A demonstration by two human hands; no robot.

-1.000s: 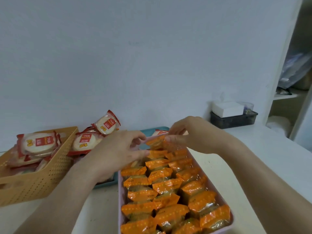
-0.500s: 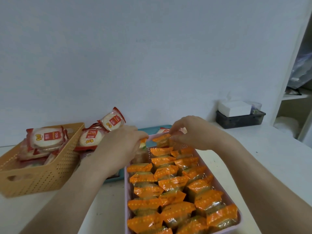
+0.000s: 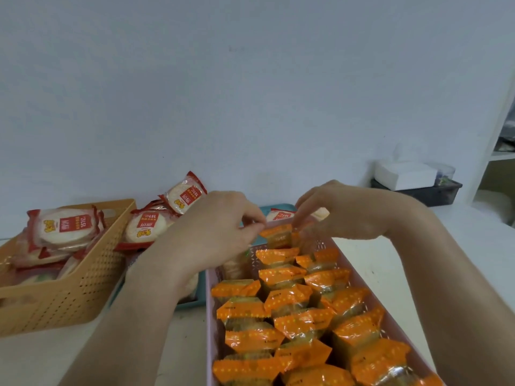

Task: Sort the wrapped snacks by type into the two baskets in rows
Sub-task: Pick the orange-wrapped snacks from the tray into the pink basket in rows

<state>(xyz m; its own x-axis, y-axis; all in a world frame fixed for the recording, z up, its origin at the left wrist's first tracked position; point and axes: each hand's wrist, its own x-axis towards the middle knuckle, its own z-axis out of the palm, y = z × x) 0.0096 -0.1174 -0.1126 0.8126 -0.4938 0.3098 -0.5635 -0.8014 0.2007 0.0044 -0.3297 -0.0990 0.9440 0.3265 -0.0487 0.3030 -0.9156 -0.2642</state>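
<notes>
2 baskets (image 3: 83, 288), 2 hands (image 3: 211, 235), 1 teal tray (image 3: 266, 211)

Orange perforated plastic basket (image 3: 83, 288) left; pink plastic basket (image 3: 209, 330) right, nearer; teal flat tray (image 3: 274, 209) between them, behind.

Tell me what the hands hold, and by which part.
One orange snack at the pink basket's far end: the left hand pinches its left top corner, the right hand its right.

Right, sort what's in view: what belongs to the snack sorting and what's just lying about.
Job in hand: left hand, right hand, orange-wrapped snacks, pink basket, red-and-white crackers, tan basket, teal tray.
Lying about: tissue box, dark bin, shelf.
</notes>
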